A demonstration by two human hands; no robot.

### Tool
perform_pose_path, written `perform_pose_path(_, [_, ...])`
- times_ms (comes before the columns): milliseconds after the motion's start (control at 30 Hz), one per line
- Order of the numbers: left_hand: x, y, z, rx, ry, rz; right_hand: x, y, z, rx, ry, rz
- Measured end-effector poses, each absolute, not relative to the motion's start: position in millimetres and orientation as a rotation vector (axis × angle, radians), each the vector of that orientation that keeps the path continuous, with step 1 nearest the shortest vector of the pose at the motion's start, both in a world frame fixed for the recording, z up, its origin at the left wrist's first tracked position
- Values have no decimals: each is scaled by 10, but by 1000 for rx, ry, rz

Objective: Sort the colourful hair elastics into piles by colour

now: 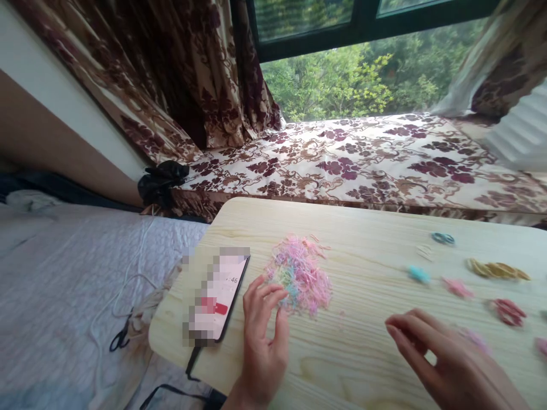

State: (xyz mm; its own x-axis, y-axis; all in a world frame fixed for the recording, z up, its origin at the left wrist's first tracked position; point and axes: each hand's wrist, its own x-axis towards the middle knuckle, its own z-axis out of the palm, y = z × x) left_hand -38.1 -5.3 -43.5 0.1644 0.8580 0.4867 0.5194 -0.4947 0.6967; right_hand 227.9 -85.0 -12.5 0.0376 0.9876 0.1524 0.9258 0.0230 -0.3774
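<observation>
Left hand [262, 336]: palm down on the pale wooden tabletop [354, 364], fingers loosely spread, fingertips touching the near edge of the tangled heap of small pastel elastic hair bands [299, 273]; nothing clamped.
Right hand [448, 364]: low over the tabletop to the right of the heap, well apart from the left hand, fingers extended leftward and unclenched; no band visibly pinched.
Heap position: mid-table, just right of the smartphone [220, 299].
Sorted groups: small single-colour clusters along the right side; teal cluster [419, 274], pink cluster [457, 287], yellow cluster [498, 269], red cluster [508, 311].
Step in hand (judged): picking single bands out of the mixed heap for colour sorting.
Next move (judged): fine pinch on one strand at the heap edge, lifted clear without dragging neighbours.
Surroundings: black charging cable [192, 359] at the phone's near end, floral cushion [363, 159] beyond the table, window behind.
</observation>
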Motion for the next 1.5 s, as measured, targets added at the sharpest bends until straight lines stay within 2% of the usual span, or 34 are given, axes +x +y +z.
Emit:
perform_pose_path(200, [-395,-73,-441,1975,1350,1299,1927,-748,-184,-1781,-2021,308])
perform_pose_path(467, [-412,-85,-448,1923,1357,1277,1781,-674,-274,-1762,-2141,274])
perform_pose_path(700, [-405,-87,-432,1903,1366,1271,1651,-538,-226,-1677,-2191,90])
perform_pose_path(967, [-411,-77,-436,1881,1363,1275,1417,-324,-148,-1578,-2282,98])
perform_pose_path(1167, [-407,-75,-449,1862,1361,1274,1452,-221,-115,-1570,-2200,-82])
perform_pose_path(1367, [-400,-64,-494,1884,1342,1318,1251,-174,-221,-1537,-2280,97])
perform_pose_path(1500, [-362,-50,-544,1871,1325,1395,1294,-149,-273,-1540,-2351,73])
